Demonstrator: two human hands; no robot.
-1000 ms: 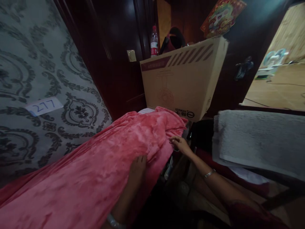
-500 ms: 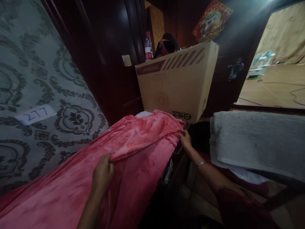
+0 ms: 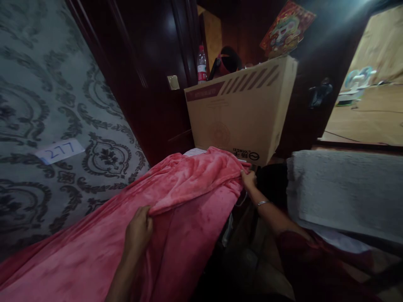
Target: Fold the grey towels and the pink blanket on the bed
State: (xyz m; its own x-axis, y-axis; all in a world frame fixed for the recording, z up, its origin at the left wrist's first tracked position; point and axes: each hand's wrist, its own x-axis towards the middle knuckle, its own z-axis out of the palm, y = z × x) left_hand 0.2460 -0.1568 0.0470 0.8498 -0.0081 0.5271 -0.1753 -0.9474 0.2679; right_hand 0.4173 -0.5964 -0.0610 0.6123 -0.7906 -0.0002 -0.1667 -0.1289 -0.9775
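Note:
A pink plush blanket (image 3: 195, 235) spreads from the lower left up to the middle of the view, with a folded-over flap on top. My left hand (image 3: 138, 228) is closed on the near left corner of that flap. Farther off, my right hand (image 3: 249, 180) pinches the flap's edge at the right border of the blanket; its fingertips are partly hidden. A bracelet (image 3: 262, 203) circles my right wrist. Striped cloth (image 3: 194, 152) peeks out past the blanket's far end.
Beyond the blanket stands a large cardboard box (image 3: 236, 113), with a plastic bottle (image 3: 202, 67) and a dark headband-like item (image 3: 228, 61) at its top. Patterned wallpaper (image 3: 103, 153) with a paper label (image 3: 59, 152) borders the left. A grey towel-like cloth (image 3: 346, 188) lies at right.
The whole scene has shifted slightly right in view as the camera turned. Both hands keep their hold on the blanket, which lies almost the same as before.

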